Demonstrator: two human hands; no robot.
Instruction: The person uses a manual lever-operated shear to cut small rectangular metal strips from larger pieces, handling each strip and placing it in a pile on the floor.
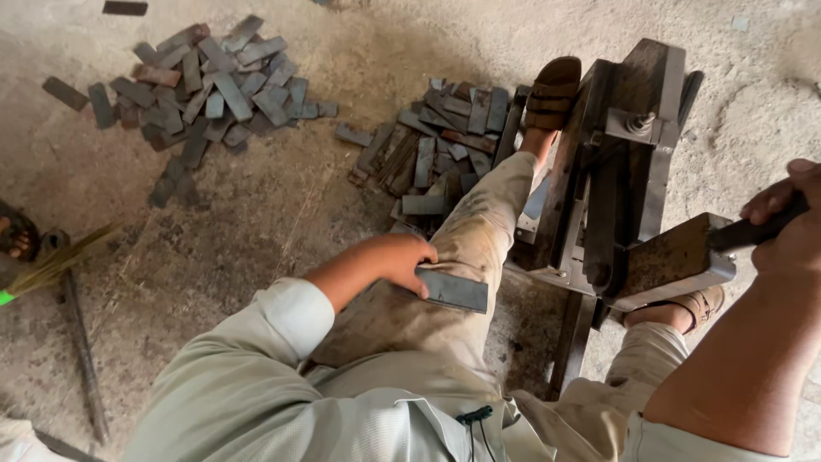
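Head cam, left to right: pile of flat metal pieces (201,81) upper left on the floor (256,222), left hand (398,261) mid-frame, fingers pinching a flat steel bar (453,291) over the knee, then the shear machine (616,180), right hand (791,218) wrapped tight round its lever handle (757,231).

Left hand (402,261) fingers curled closed; right hand (791,218) fisted.

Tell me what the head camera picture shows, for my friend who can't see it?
A seated person's left hand holds a flat grey metal strip over their knee, while the right hand grips the dark lever handle of a metal cutting machine on the concrete floor. Two piles of cut metal pieces lie beyond their sandalled foot.
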